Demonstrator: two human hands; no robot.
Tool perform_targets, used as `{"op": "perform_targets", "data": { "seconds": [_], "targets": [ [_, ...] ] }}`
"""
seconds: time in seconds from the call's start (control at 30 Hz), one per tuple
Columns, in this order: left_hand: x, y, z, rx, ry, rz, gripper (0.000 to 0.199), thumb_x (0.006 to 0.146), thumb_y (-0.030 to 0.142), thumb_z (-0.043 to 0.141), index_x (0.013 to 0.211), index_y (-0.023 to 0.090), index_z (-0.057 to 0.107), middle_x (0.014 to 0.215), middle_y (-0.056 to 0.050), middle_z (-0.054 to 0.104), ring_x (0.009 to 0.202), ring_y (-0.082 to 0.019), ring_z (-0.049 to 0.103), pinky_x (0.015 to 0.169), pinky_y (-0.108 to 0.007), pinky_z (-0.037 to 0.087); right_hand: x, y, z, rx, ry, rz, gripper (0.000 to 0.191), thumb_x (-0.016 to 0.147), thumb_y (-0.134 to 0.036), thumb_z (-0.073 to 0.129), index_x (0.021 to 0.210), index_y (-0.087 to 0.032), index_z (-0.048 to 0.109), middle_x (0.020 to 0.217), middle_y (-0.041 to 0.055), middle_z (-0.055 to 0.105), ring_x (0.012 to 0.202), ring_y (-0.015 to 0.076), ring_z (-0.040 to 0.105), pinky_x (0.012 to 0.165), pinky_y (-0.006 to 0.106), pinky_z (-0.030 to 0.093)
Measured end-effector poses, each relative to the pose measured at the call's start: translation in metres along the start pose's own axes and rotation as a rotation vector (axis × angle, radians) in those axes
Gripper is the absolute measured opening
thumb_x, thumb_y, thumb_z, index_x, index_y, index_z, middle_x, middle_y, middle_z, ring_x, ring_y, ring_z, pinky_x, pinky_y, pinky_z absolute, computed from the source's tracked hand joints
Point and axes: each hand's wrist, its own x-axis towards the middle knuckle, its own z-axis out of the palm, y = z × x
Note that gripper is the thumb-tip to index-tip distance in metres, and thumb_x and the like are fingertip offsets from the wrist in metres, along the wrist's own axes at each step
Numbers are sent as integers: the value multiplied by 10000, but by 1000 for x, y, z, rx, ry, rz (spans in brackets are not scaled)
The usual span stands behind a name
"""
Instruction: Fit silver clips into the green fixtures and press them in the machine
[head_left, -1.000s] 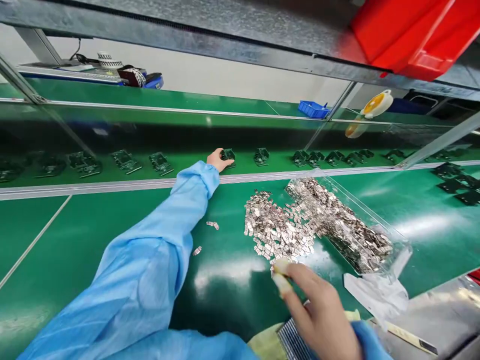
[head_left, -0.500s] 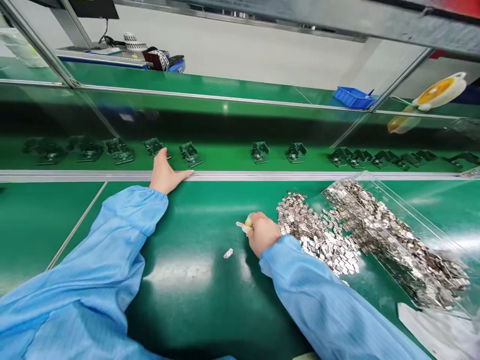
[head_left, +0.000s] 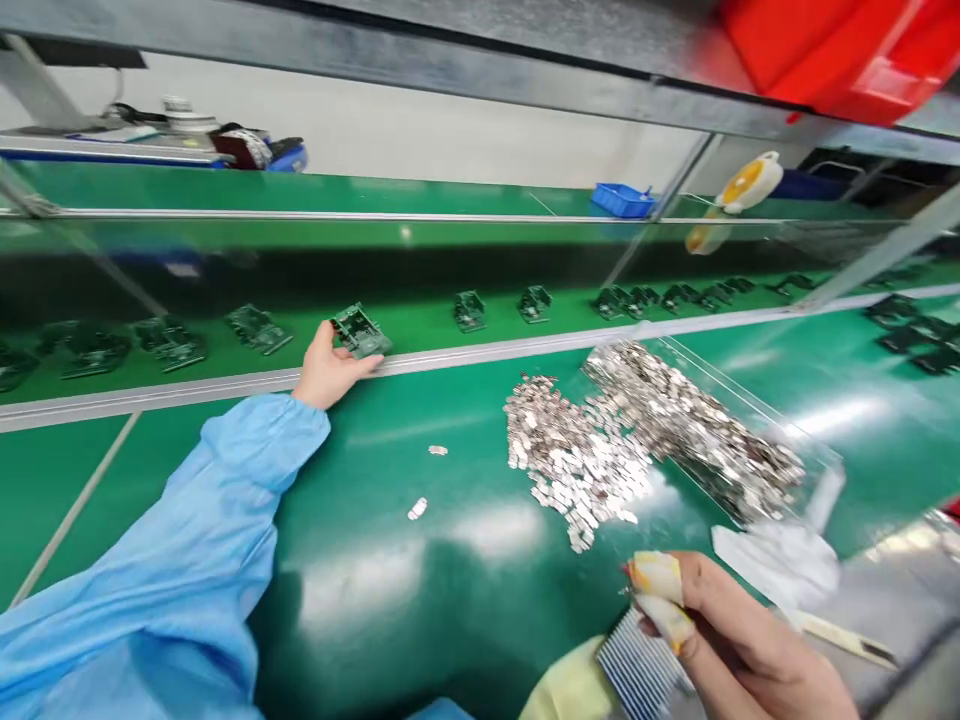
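Note:
My left hand (head_left: 330, 368) grips a green circuit board (head_left: 361, 331) by its edges at the metal rail (head_left: 480, 353). At the lower right, my right hand (head_left: 720, 610) has its taped thumb and forefinger pinched together on a tiny reddish object, too small to name. Below those fingers is a grey ribbed piece (head_left: 643, 665). Two small metal parts, one (head_left: 438, 450) nearer the rail and one (head_left: 418, 508) closer to me, lie on the green table (head_left: 360, 620). A heap of similar metal parts (head_left: 577, 450) spreads right of them.
A clear tray (head_left: 814, 455) of metal parts and a white cloth (head_left: 780, 560) lie to the right. More boards (head_left: 469, 311) stand in a row behind the rail. A blue bin (head_left: 624, 200) is farther back, with a red bin (head_left: 847, 50) overhead.
My left hand has taken hold of a board. My right hand has left the metal part on the table and moved to the lower right. The view has shifted right.

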Motion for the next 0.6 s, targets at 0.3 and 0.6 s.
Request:
{"op": "perform_targets", "data": {
  "seconds": [0.3, 0.6],
  "targets": [
    [-225, 132, 104, -834, -832, -199, 546, 691, 62, 768, 1135, 238, 503, 985, -18, 675, 821, -133, 711, 755, -228, 591, -65, 0, 18, 618, 501, 563, 254, 739, -272, 795, 934, -206, 646, 726, 29, 720, 607, 165, 662, 557, 250, 550],
    [-283, 144, 140, -847, -891, -140, 445, 830, 112, 677, 1194, 332, 544, 991, -1, 648, 834, -98, 662, 748, -158, 549, -88, 1, 21, 423, 546, 567, 262, 729, -162, 664, 962, -208, 551, 719, -10, 702, 557, 126, 547, 529, 234, 430]
  ]
}}
